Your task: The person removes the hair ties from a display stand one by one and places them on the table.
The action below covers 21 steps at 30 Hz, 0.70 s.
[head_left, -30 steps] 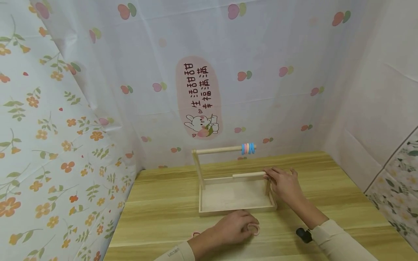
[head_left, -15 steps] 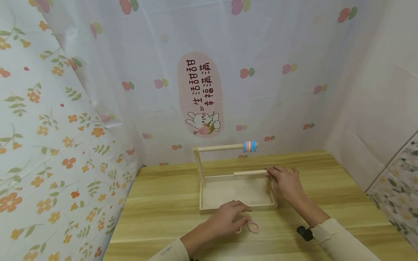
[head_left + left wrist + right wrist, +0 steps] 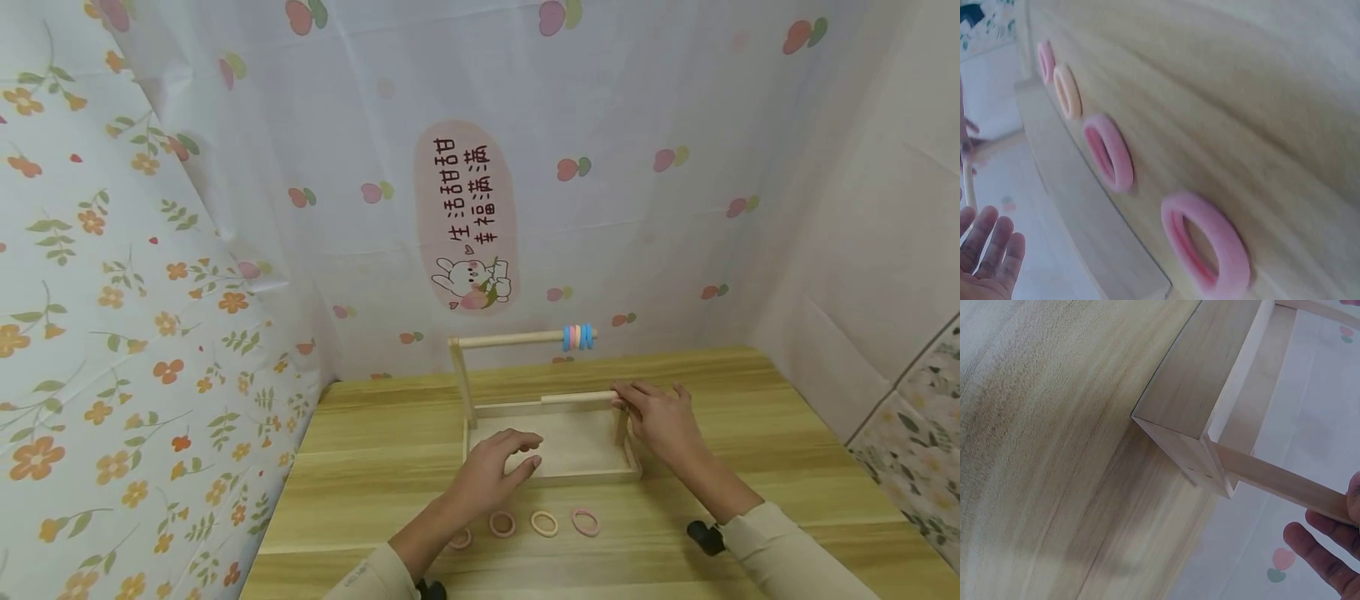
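A wooden stand has a tray base (image 3: pixel 570 480), a tall left post with an upper rod (image 3: pixel 510 340), and a short right post with a lower rod (image 3: pixel 570 398). My right hand (image 3: pixel 663 421) grips the right post's top, where the lower rod meets it. Several blue, pink and yellow hair ties (image 3: pixel 577 337) hang at the upper rod's right end. My left hand (image 3: pixel 495 471) hovers over the tray's front left, fingers apart, holding nothing. Before the tray lie a pink hair tie (image 3: pixel 597 527), a yellow hair tie (image 3: pixel 544 535) and more pink hair ties (image 3: pixel 1235 262).
The stand rests on a wood-grain table (image 3: pixel 375 467). A printed cloth (image 3: pixel 637 242) hangs behind the table, and a floral cloth (image 3: pixel 150 350) covers the left side. Dark wrist-worn devices show beneath both forearms, one a black piece (image 3: pixel 705 537) by the right sleeve.
My left hand has let go of the pink hair tie, leaving it at the row's right end, and moved up and left over the tray. The right hand keeps its hold on the post.
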{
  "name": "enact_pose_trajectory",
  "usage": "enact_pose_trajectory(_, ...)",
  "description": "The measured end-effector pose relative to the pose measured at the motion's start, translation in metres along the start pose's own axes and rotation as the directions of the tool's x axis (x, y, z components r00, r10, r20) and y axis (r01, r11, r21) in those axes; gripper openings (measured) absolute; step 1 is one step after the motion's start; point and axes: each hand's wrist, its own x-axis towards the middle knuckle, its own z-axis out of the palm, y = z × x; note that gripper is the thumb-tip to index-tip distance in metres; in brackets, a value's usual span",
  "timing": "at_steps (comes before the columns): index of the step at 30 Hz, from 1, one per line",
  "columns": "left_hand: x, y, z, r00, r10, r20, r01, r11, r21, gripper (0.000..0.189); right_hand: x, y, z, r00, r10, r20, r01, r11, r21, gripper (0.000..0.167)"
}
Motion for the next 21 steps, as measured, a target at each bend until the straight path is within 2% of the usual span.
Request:
enact_pose_trajectory(5,0.0,-0.01,-0.013,0.991,-0.088,-0.097,0.087,0.996,-0.014,0.032,0.0,-0.001,0.001,1.0,-0.011,-0.019,0.011,1.0,-0.005,0.029)
enact_pose_trajectory(9,0.001,-0.014,-0.026,0.97,-0.172,-0.175,0.164,0.985,-0.059,0.032,0.0,-0.001,0.002,0.999,-0.02,-0.042,0.02,1.0,-0.003,0.028)
enact_pose_trajectory(15,0.002,-0.023,-0.044,0.922,-0.253,-0.293,0.23,0.967,-0.112,0.027,-0.001,0.0,0.003,0.999,-0.012,-0.03,0.012,1.0,-0.007,0.028)
enact_pose_trajectory(21,0.005,-0.033,-0.062,0.863,-0.338,-0.375,0.3,0.941,-0.158,0.026,-0.001,-0.001,0.001,0.999,-0.011,-0.03,0.012,1.0,0.006,0.028)
